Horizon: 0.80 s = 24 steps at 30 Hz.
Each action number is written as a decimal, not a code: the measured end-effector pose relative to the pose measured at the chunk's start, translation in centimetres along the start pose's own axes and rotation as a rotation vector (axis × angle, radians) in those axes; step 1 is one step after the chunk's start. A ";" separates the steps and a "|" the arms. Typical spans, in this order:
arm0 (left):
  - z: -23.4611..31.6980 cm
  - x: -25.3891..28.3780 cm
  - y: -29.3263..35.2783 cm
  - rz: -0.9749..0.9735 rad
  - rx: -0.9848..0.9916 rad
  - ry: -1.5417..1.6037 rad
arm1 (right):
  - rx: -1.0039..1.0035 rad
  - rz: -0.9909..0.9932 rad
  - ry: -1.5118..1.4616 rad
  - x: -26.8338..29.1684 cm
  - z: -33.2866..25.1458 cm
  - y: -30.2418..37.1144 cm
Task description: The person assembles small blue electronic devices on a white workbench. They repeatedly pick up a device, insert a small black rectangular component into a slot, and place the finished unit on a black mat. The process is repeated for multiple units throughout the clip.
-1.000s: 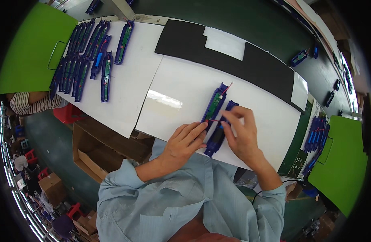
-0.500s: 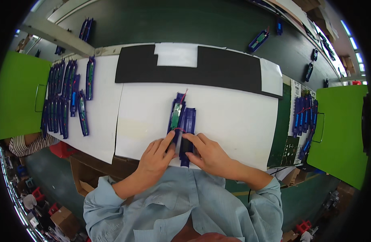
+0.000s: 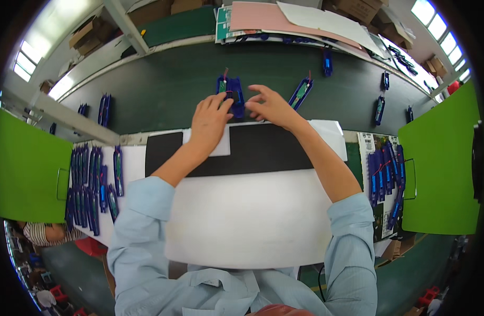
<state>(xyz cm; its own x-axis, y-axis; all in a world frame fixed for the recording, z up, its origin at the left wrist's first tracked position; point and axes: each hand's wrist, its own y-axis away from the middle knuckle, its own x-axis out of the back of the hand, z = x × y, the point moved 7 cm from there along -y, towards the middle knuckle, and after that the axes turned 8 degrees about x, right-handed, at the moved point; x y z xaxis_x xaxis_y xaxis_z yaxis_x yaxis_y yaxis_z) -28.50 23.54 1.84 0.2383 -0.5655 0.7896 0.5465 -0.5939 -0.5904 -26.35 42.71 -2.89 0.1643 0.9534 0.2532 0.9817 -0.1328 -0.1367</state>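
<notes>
A blue plastic casing (image 3: 236, 90), its two long halves side by side, lies on the dark green belt beyond the bench. One half carries a green circuit board (image 3: 222, 85), and red wires stick up from its far end. My left hand (image 3: 209, 118) reaches over the near end of the casing, its fingers closed on it and hiding part of it. Just right of the casing is my right hand (image 3: 271, 108), fingers apart and slightly curled, with nothing visible in them.
Another blue casing (image 3: 301, 94) lies right of my right hand. A black mat (image 3: 268, 150) and white sheet (image 3: 247, 216) cover the bench. Rows of casings stand left (image 3: 84, 163) and right (image 3: 384, 174), beside green panels (image 3: 31, 163). A person's striped sleeve (image 3: 35, 233) shows far left.
Both hands have moved forward from the white sheet to the belt, and the two casing halves with them. My right hand has let go of the casing. The view has tilted up.
</notes>
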 end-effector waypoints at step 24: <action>11.9 5.7 7.1 -0.411 -0.162 0.357 | 0.269 0.288 0.392 8.7 -6.3 12.8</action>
<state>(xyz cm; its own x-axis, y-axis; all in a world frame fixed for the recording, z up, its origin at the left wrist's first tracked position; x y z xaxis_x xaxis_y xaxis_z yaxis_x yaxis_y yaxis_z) -13.69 22.92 4.10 -0.2700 -0.4110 0.8707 0.4001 -0.8704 -0.2868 -11.77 47.57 3.59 0.4967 0.7097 0.4995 0.8408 -0.2509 -0.4797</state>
